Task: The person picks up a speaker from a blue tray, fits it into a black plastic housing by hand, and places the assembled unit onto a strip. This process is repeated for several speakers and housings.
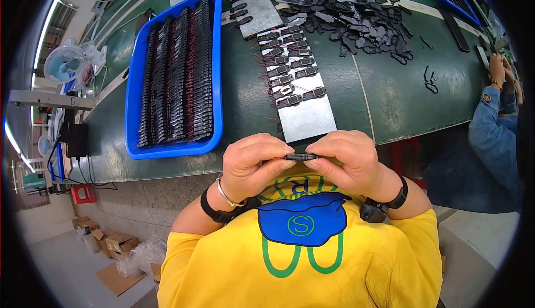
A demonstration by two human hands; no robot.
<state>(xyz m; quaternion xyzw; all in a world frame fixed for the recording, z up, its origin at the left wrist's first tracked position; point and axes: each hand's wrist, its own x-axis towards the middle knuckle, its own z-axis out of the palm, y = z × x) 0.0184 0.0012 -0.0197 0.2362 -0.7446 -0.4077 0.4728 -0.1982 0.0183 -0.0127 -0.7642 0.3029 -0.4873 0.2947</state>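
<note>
Between my two hands, close to my chest, is a small flat black plastic part (301,156), seen edge-on. My left hand (255,159) pinches its left end between thumb and forefinger. At the other end, my right hand (348,157) grips it the same way. Just beyond my hands lies a pale metal plate (307,121), which bears two columns of small black frame-like parts (290,101) with thin red wires. To the left stands a blue tray (218,85), packed with several rows of similar black parts (177,74) with red wires.
A heap of loose black pieces (356,27) spreads over the far part of the green table (245,74). Another metal plate (262,15) and a second blue tray (471,13) lie farther back. At the right, a person in a denim sleeve (490,121) works. A fan (62,64) stands far left.
</note>
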